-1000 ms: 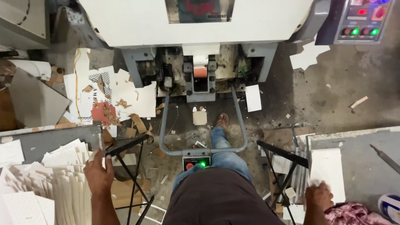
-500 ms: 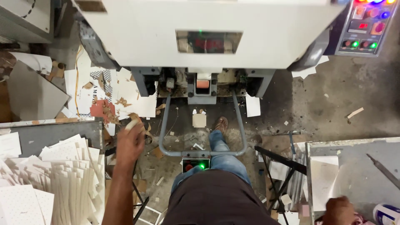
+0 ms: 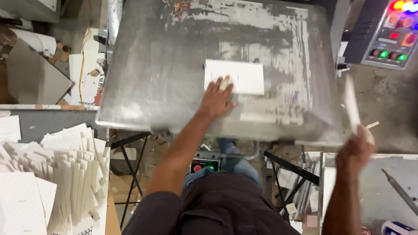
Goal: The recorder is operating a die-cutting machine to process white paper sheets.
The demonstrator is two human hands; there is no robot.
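The left hand point(image 3: 216, 99) presses flat, fingers spread, on the white card point(image 3: 235, 76) lying on the metal plate point(image 3: 165, 65); keep it square. The right hand point(image 3: 356, 150) pinches another card point(image 3: 351, 102)

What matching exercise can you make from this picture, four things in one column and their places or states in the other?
1. left hand
2. right hand
3. white rectangular card
4. fanned stacks of white cards

a. holds a blurred white sheet upright
b. lies flat on the worn grey metal plate
c. presses on the card
d. sits at lower left

Pairs: 1-c, 2-a, 3-b, 4-d
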